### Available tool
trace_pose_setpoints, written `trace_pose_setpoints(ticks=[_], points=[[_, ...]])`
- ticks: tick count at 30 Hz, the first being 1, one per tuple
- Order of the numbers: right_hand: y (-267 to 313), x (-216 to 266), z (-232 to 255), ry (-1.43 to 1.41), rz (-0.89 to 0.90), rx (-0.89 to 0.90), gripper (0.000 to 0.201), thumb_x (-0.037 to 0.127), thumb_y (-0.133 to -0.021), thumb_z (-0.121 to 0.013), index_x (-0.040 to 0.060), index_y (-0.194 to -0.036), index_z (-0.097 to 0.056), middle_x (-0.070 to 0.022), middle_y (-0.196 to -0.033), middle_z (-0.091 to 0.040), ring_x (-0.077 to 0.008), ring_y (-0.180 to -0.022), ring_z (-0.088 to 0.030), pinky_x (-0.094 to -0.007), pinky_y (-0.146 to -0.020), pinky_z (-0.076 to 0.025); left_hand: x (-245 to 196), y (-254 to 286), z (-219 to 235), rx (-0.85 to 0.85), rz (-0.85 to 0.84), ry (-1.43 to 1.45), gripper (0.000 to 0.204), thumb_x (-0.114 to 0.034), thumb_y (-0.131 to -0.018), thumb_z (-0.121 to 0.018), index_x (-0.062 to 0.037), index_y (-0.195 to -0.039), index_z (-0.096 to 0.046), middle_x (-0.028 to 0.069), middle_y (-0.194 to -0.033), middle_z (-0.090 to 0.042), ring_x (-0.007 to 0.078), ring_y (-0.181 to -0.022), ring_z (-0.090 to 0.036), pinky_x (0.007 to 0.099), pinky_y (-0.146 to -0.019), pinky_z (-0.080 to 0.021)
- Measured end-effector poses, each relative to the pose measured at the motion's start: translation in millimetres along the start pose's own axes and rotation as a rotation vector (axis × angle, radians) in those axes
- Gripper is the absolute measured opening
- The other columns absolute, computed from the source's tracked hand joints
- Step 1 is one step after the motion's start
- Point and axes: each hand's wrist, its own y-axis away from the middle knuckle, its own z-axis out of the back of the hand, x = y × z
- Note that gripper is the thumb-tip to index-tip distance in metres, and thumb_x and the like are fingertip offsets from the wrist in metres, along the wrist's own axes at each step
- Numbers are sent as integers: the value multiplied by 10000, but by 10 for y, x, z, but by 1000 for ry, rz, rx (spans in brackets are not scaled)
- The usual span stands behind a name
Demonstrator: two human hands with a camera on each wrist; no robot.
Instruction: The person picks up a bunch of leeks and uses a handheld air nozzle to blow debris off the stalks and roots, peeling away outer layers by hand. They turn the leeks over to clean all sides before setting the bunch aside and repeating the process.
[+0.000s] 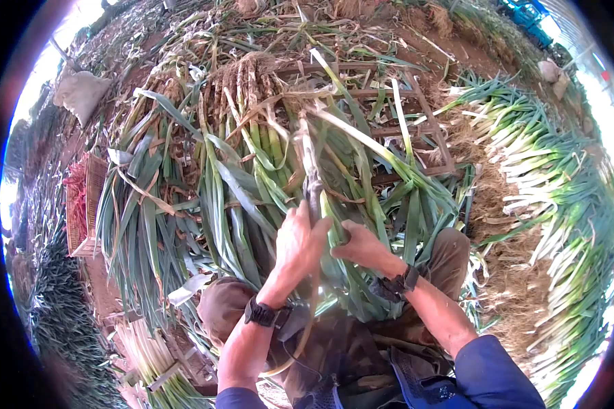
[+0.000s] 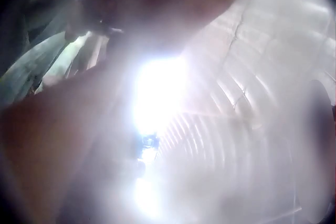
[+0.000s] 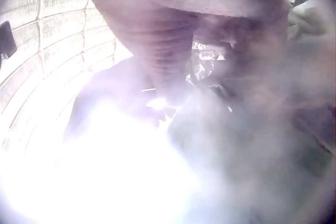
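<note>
In the head view, a leek (image 1: 311, 160) with a brownish, dirty shaft stands out in the middle, its roots pointing away from the body. My left hand (image 1: 299, 244) grips it low on the shaft, the thumb on the right side. Close by on the right, my right hand (image 1: 367, 248) pinches green leek leaves (image 1: 335, 273) between curled fingers and thumb. Glare washes out both wrist views. The left wrist view shows part of the left hand (image 2: 157, 3) and some leaves (image 2: 58, 66); in the right wrist view the right hand (image 3: 210, 3) has its fingers bent.
Untrimmed leeks (image 1: 235, 198) lie heaped before my knees, over a wooden frame (image 1: 433, 126). On the right runs a long row of cleaned leeks (image 1: 546, 198) beside a pile of roots (image 1: 505, 286). A tied bundle (image 1: 150, 354) and a crate (image 1: 85, 204) are at left.
</note>
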Motion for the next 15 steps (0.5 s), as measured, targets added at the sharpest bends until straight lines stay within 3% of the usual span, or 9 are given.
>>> trace_pose_setpoints(ticks=[1, 3, 6, 9, 10, 12, 14, 15], points=[[37, 10, 23, -54, -55, 56, 588, 290, -784, -804, -85, -1182, -587, -208, -986, -674, -241, -897, -631, -394, -808, -505, 12, -93, -14, -15, 9, -15, 490, -374, -917, -653, 41, -1167, -583, 283, -1079, -615, 484, -1020, -630, 541, -895, -489], [71, -49, 55, 24, -8, 63, 614, 311, -782, -796, -94, -1186, -573, -226, -1001, -666, -289, -923, -644, -401, -828, -505, -7, -273, -12, -60, 23, -27, 460, -371, -910, -661, 46, -1092, -592, 281, -1057, -618, 478, -1052, -612, 538, -916, -469], [98, -134, 74, 209, 58, 66, 623, 330, -781, -787, -95, -1185, -577, -230, -1010, -672, -321, -938, -654, -403, -835, -510, 100, -565, -106, -126, -64, 30, 427, -349, -902, -661, 67, -996, -651, 239, -837, -648, 397, -819, -662, 477, -791, -501], [64, -165, 181, 115, 9, 149, 589, 293, -796, -782, -94, -1189, -576, -225, -1019, -672, -291, -944, -651, -390, -840, -511, 18, -630, -133, -116, 7, -32, 421, -347, -899, -662, 65, -982, -659, 241, -820, -656, 386, -809, -671, 476, -778, -502], [32, -229, 187, 36, 5, 163, 621, 277, -806, -778, -93, -1251, -552, -213, -1058, -668, -277, -958, -646, -385, -853, -512, -96, -605, -83, -14, 102, -50, 471, -379, -902, -661, 49, -1093, -616, 277, -1074, -642, 453, -1076, -620, 519, -938, -469], [19, -375, 159, -52, -3, 177, 657, 260, -816, -774, -91, -1314, -529, -202, -1097, -665, -263, -971, -640, -380, -866, -513, -91, -606, -101, -7, 92, -36, 476, -382, -905, -654, 52, -1096, -613, 278, -1082, -642, 452, -1079, -619, 523, -938, -470], [32, -448, 110, -348, 17, 38, 740, 196, -843, -758, -68, -1455, -436, -169, -1189, -640, -228, -998, -623, -357, -884, -517, -40, -565, -116, -2, 88, -25, 480, -384, -908, -647, 54, -1099, -611, 278, -1090, -642, 452, -1082, -619, 526, -939, -471], [10, -476, 95, -355, 16, 36, 740, 196, -843, -758, -68, -1455, -436, -169, -1189, -640, -228, -998, -623, -357, -884, -517, -9, -515, -135, -47, 47, -50, 470, -370, -898, -649, 57, -1094, -628, 276, -1042, -655, 434, -1029, -635, 504, -914, -479]])
